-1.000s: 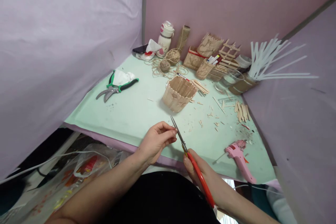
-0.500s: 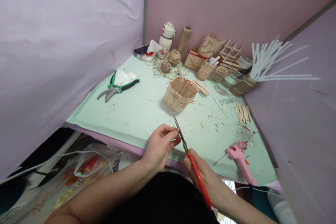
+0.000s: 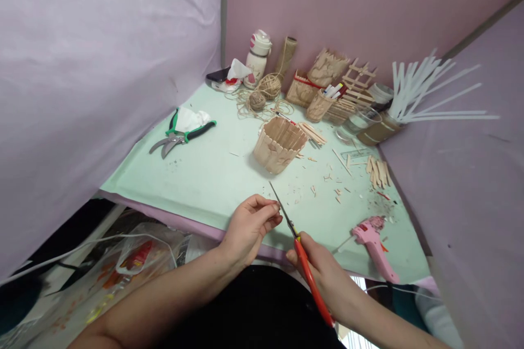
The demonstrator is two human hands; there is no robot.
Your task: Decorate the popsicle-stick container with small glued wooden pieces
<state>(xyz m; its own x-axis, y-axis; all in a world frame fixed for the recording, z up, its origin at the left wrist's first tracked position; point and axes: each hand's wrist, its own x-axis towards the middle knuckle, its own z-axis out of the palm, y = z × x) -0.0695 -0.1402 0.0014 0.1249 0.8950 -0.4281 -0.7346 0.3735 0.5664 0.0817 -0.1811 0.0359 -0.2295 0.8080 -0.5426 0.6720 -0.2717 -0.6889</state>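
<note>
Orange-handled scissors (image 3: 302,255) sit clasped in right hand (image 3: 323,268), blades near-shut beside the closed pinch of left hand (image 3: 249,224) on, possibly, a stick sliver (image 3: 277,208); stick pot (image 3: 279,144) beyond looks assembled, cut unfinished.

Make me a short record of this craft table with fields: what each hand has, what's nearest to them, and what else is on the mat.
Right hand: grips orange-handled scissors, blades pointing away from the body
Left hand: fingertips pinched beside the blades, on something too small to make out
Nearest: stick basket, wood scraps
Elsewhere on mat: green pruning shears, pink glue gun, twine balls, loose sticks
</note>
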